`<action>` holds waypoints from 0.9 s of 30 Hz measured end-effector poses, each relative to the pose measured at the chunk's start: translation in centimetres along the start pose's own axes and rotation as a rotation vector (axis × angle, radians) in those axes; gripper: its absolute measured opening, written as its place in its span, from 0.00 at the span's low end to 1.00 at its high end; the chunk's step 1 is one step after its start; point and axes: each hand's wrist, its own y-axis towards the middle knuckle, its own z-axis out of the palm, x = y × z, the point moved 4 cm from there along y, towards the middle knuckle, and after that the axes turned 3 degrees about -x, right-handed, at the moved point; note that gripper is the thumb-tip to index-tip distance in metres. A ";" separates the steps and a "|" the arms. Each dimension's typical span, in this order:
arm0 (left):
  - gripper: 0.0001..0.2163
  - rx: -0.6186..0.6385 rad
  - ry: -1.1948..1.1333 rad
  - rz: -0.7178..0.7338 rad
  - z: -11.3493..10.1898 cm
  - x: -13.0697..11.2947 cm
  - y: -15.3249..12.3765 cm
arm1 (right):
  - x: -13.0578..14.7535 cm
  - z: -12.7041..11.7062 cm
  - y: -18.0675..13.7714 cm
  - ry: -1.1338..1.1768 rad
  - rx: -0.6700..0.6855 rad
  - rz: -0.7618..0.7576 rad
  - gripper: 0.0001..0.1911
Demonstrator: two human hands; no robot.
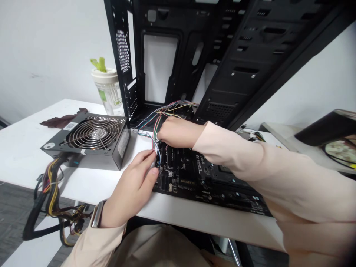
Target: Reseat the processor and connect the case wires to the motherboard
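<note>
A black motherboard (189,168) lies on the white table in front of the computer case. Thin coloured wires (155,128) come out of the case and run down to the board's left edge. My right hand (178,131) is closed over the board's far left corner, beside these wires. Its fingertips are turned away, so what they pinch is hidden. My left hand (136,181) rests at the near left edge of the board, fingers stretched out and thumb apart. Its index fingertip touches the wires, and a blue-white wire passes between finger and thumb.
An open black computer case (186,55) stands behind the board. On the left sit a power supply (91,139), its cable bundle (54,196) hanging over the table edge, a clear cup (108,91) and a dark leaf-like piece (62,120). More cables (250,134) lie at right.
</note>
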 end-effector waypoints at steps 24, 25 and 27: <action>0.20 0.007 0.009 -0.049 0.1 0.2 0.1 | -1.5 -1.1 -1.9 0.150 -0.136 0.125 0.14; 0.20 0.016 0.014 -0.054 0.2 0.3 0.1 | -1.4 -1.0 -2.0 0.129 -0.144 0.130 0.14; 0.18 0.040 0.016 -0.059 0.3 0.3 0.3 | -1.3 -0.8 -2.3 0.116 -0.171 0.146 0.14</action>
